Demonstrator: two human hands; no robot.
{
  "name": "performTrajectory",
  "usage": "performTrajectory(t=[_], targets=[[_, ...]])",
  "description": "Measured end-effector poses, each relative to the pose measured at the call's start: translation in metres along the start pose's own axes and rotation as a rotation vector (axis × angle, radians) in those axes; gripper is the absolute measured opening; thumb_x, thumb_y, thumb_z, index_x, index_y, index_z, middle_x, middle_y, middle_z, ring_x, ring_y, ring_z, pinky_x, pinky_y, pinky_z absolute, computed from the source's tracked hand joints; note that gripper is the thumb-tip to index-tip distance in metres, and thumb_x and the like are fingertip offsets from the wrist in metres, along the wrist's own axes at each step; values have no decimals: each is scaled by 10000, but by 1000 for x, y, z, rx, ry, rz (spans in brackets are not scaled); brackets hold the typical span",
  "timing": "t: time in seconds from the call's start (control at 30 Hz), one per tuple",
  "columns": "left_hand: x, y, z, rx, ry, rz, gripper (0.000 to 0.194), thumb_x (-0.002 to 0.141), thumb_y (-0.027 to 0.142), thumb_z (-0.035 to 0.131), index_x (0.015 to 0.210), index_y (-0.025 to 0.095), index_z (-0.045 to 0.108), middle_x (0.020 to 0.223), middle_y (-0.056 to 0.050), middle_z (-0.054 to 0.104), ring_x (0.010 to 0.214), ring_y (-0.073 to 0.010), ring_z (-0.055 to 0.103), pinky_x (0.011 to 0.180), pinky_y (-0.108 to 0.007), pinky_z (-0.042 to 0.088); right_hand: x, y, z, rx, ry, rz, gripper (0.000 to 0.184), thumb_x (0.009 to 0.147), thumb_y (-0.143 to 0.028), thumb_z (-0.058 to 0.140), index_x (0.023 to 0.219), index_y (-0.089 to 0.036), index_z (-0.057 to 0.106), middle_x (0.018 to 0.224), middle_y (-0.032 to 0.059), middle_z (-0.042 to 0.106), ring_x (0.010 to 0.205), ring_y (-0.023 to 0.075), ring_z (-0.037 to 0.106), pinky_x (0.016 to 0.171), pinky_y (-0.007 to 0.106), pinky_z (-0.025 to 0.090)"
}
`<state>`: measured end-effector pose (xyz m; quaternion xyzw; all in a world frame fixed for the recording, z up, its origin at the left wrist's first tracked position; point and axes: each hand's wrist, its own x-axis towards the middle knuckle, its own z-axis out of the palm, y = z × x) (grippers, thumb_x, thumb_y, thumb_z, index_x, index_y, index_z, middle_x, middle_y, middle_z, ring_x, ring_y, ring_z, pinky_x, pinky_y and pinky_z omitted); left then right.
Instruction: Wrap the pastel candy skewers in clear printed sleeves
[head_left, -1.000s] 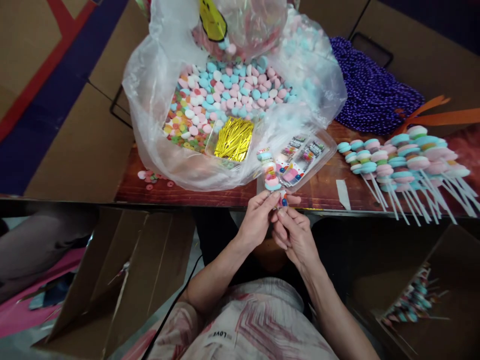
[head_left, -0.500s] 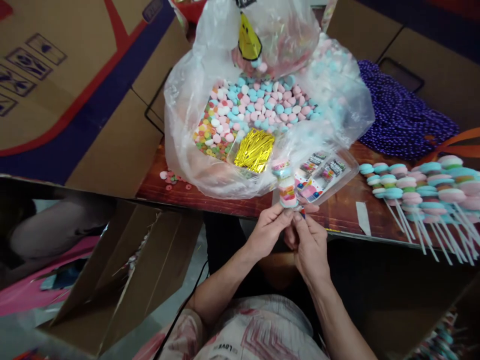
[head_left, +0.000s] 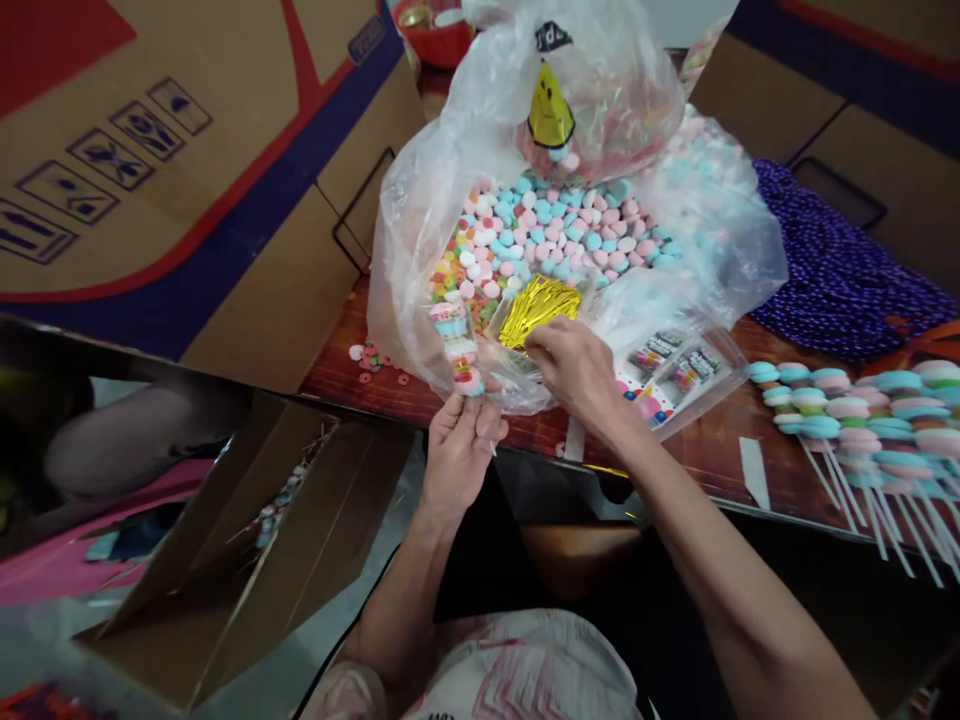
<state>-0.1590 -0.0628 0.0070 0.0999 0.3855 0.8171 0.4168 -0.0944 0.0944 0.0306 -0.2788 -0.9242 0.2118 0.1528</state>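
Note:
My left hand [head_left: 466,440] is closed around the lower end of a candy skewer [head_left: 459,345], a stack of pastel sweets in a clear wrapper, held upright at the table's front edge. A bit of white stick shows under its fingers. My right hand [head_left: 570,362] reaches across to a small clear box, its fingers bent together at the front of a pile of gold twist ties [head_left: 536,308]. Its fingertips are partly hidden, so whatever they pinch does not show. Behind lie pink, blue and white sweets [head_left: 562,225] with small ring candies on a big plastic bag [head_left: 405,230].
Finished-looking candy skewers [head_left: 862,410] lie in a heap at the right, sticks over the edge. A clear tray with printed labels [head_left: 675,365] sits beside my right forearm. Purple cord [head_left: 832,260] is piled behind. Large cartons [head_left: 247,180] flank the table; an open cardboard box [head_left: 300,560] stands below left.
My hands were together at the skewer's base and have parted. The left has carried the skewer leftward; the right has left it for the gold twist ties. The view has shifted somewhat.

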Motion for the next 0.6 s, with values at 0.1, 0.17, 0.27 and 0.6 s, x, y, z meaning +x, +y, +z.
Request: performTrajectory(t=[0.1,0.17,0.27,0.6], targets=[[0,2,-4,-45,23,-45,230,802,325,826,866,186,655,575,83,364,492,-35,284,530,-160,359,36,-4,11,-196,-169,-71,255,917,-148,507,946,-166,759,984,123,703,901,230,575,718,316,336],[0,3,-7,-72,50,-59,276,773,320,850,838,204,609,576,85,398,484,-35,293,513,-154,353,47,-4,14,-266,-247,-101,254,908,-130,508,957,-152,756,993,126,702,895,229,583,711,320,320],[2,4,-11,-102,75,-78,320,748,329,867,843,212,585,606,76,458,479,-32,323,478,-143,331,52,-3,12,-349,-293,-131,259,926,-134,490,1001,-121,738,1003,145,703,872,228,597,693,322,300],[3,0,-8,-143,101,-80,312,707,296,879,845,182,623,676,42,583,464,-1,302,441,-117,268,60,26,23,-124,-130,-218,208,968,-185,418,939,-153,622,898,105,673,784,215,546,689,301,323]])
